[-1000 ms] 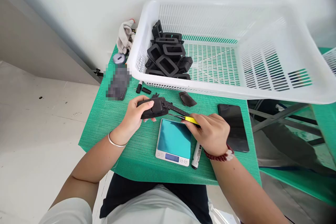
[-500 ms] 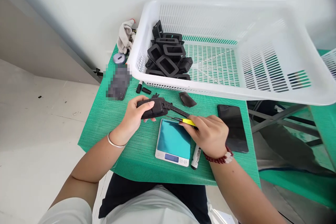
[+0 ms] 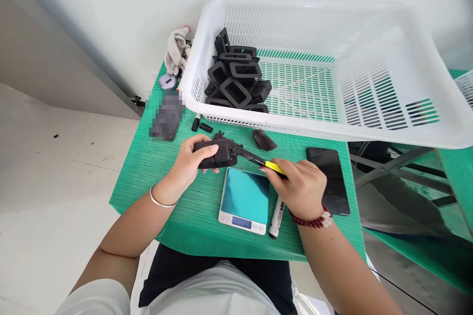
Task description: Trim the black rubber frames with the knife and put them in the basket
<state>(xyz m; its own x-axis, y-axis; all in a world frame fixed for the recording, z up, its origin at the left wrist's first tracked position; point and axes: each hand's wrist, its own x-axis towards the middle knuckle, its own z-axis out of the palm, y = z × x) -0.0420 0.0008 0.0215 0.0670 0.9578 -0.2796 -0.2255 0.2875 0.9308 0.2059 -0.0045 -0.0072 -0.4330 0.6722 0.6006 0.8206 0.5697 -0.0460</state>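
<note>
My left hand (image 3: 192, 160) is wrapped round a black moulded part (image 3: 218, 152), thumb on its upper face. In my right hand (image 3: 301, 184) is a slim yellow-and-black knife (image 3: 275, 167), its narrow tip pointing left at the part's right end. I cannot tell whether the tip touches the part. Behind the part, partly hidden, lies a dark caliper (image 3: 220, 134) whose beam runs to the right under the knife. A digital scale (image 3: 244, 197) with a shiny top sits just below the hands, a white marker (image 3: 276, 219) beside it.
A white slotted basket (image 3: 310, 130) fills the back, with several black hollow parts (image 3: 235, 92) at its left. Around lie a dark curved piece (image 3: 264, 140), a black phone-like slab (image 3: 328, 179), a blurred phone (image 3: 166, 118), a marker cap (image 3: 206, 127), a round case (image 3: 168, 82) and gloves (image 3: 177, 51).
My right hand has moved slightly right with the knife, and its tip has shifted right and a little up from below the part's right end. My left hand and the part have barely moved.
</note>
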